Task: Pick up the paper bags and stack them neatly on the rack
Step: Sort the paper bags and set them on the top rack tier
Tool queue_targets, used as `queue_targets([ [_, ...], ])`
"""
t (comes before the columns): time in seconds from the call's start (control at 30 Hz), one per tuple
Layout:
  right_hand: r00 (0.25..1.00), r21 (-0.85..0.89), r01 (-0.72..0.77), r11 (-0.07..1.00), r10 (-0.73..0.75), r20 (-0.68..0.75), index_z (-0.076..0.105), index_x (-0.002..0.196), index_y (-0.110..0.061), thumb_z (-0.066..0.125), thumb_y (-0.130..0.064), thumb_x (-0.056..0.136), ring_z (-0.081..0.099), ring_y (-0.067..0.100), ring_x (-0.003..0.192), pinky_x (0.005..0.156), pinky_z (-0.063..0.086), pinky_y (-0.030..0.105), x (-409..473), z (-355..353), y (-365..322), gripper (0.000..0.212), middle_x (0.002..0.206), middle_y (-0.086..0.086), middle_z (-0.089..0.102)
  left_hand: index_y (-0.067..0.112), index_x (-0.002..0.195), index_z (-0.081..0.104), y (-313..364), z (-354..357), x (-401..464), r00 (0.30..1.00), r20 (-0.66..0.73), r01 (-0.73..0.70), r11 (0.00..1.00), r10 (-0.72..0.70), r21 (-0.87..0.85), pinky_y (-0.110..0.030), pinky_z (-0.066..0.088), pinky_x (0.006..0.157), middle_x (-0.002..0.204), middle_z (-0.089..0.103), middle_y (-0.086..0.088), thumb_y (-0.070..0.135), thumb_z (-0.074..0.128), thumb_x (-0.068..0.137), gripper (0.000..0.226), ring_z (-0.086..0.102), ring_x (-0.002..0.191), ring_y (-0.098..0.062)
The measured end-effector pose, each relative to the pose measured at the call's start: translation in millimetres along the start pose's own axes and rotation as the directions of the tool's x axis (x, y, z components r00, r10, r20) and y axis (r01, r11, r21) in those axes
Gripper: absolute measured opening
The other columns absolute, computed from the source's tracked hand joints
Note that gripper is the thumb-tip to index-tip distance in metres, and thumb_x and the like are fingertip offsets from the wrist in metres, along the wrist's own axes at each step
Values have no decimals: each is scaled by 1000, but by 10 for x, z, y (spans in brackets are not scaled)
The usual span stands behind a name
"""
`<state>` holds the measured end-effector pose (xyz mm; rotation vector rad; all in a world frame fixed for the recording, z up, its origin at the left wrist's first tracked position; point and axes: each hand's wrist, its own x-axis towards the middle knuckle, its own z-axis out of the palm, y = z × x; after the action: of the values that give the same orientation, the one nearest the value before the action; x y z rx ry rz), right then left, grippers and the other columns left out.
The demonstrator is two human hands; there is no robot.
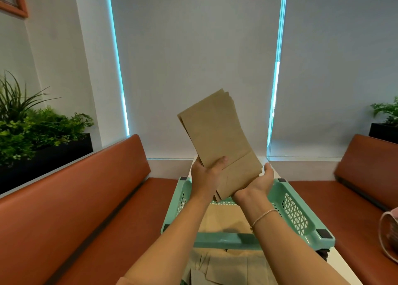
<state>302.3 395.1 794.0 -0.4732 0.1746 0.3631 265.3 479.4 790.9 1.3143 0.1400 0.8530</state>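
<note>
I hold a bundle of flat brown paper bags (217,133) raised and tilted above the mint-green plastic rack (295,211). My left hand (206,174) grips the bundle's lower left edge, thumb on the front face. From below, my right hand (257,183) cups the lower right corner, palm up with fingers curled round the edge. More brown bags (224,218) lie flat inside the rack's top tray. Loose bags (226,267) lie on the surface in front of the rack.
Orange-brown padded benches (90,198) run along both sides. Black planters with green plants (36,129) stand behind the left and right benches. A pink-and-white bag (389,237) sits on the right bench. Grey roller blinds cover the windows ahead.
</note>
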Motion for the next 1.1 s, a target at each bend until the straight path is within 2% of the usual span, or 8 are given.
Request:
queue_targets([
  [0.1, 999, -32, 31, 999, -30, 10, 69, 84, -18, 56, -56, 78, 65, 25, 82, 75, 52, 36, -1, 13, 0, 41, 83, 4, 71, 12, 101, 65, -33, 33, -16, 1000, -15, -13, 1000, 13, 20, -25, 53, 77, 98, 69, -3, 7, 77, 75, 29, 66, 94, -20],
  [0.3, 997, -100, 34, 994, -40, -63, 58, 63, -19, 50, -25, 73, 58, 23, 65, 66, 48, 29, 40, 19, 13, 14, 69, 0, 63, 23, 88, 62, -45, 43, -50, 999, -37, -27, 1000, 27, 4, -27, 53, 77, 91, 68, 6, 14, 83, 61, 35, 65, 88, -14],
  [0.47, 992, -81, 49, 996, -58, -112, 66, 72, -19, 59, -36, 79, 63, 23, 69, 68, 51, 32, -40, 66, 38, 19, 71, 0, 68, 25, 87, 61, -21, 90, -80, 1000, -20, -7, 1000, 6, -13, -24, 52, 72, 91, 67, 8, 17, 84, 63, 34, 64, 87, -12],
  [0.6, 988, -104, 41, 994, -56, -143, 59, 63, -20, 54, -26, 74, 58, 21, 67, 70, 49, 30, -5, 37, 16, 13, 68, -3, 64, 25, 88, 62, 125, 96, -46, 1000, -8, -17, 999, 16, -30, -23, 51, 71, 91, 68, 7, 21, 81, 63, 31, 65, 87, -14],
  [0.7, 983, -99, 36, 994, -53, -178, 42, 55, -21, 52, -25, 69, 49, 16, 63, 70, 42, 29, 71, -26, -10, 17, 61, -7, 54, 23, 96, 63, 453, 90, 103, 994, 14, -105, 987, 108, -125, -23, 53, 73, 95, 68, 4, 10, 75, 77, 27, 67, 90, -13],
  [0.83, 974, -98, 17, 995, -39, -224, 39, 59, -21, 51, -25, 71, 47, 15, 65, 73, 40, 31, 81, -112, -22, 18, 63, -6, 51, 27, 114, 54, 809, 51, 289, 966, 77, -234, 964, 245, -127, -9, 48, 73, 102, 61, 9, 11, 70, 82, 40, 62, 87, 9],
  [0.97, 977, -128, -27, 991, -1, -213, 42, 59, -21, 54, -28, 70, 49, 16, 67, 71, 42, 31, 67, -135, 4, 18, 65, -5, 53, 22, 87, 68, 760, 35, 306, 969, 39, -241, 968, 243, -64, -16, 47, 80, 88, 69, 6, 17, 68, 84, 6, 63, 89, -3],
  [1.1, 980, -190, -57, 980, 19, -196, 46, 59, -21, 55, -31, 68, 51, 19, 73, 66, 42, 31, 94, -173, 46, 16, 69, -3, 57, 25, 72, 71, 646, 19, 298, 969, -16, -246, 969, 246, -20, -18, 48, 80, 79, 70, 1, 25, 71, 82, 10, 65, 87, -10],
])
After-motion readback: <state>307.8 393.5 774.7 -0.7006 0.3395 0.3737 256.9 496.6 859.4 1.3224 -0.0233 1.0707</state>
